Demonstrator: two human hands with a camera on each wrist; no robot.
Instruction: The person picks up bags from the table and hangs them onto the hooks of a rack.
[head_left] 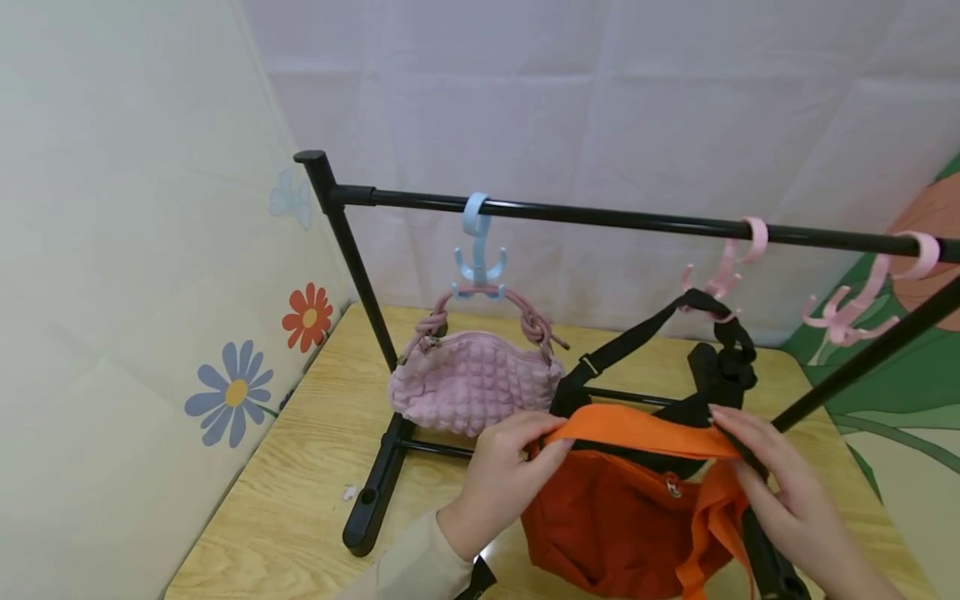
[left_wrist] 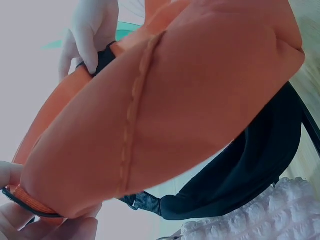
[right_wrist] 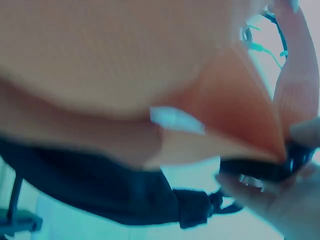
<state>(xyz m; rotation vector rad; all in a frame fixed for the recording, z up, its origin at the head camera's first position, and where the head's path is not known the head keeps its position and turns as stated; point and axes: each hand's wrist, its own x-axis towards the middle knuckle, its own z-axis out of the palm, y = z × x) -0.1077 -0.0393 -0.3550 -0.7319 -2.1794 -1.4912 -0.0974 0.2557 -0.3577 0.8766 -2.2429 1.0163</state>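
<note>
An orange bag (head_left: 611,525) with a zipper hangs between my two hands in front of the rack. At its left end, my left hand (head_left: 498,479) pinches the orange strap (head_left: 645,432) between thumb and fingers. My right hand (head_left: 783,492) grips the strap's other end, where a black buckle (right_wrist: 260,169) shows in the right wrist view. Behind the orange bag is a black bag (left_wrist: 240,165), partly hidden, its black strap (head_left: 633,342) looped over a pink hook (head_left: 723,271). Beside it, a puffy pink handbag (head_left: 472,383) hangs by its knotted handle from a blue hook (head_left: 477,242).
A black rack's top bar (head_left: 600,214) runs across above the hands. Another pink hook (head_left: 851,312) hangs from it at the right. The rack's left foot (head_left: 371,508) stands on the wooden table (head_left: 277,517). A pale curtain hangs behind.
</note>
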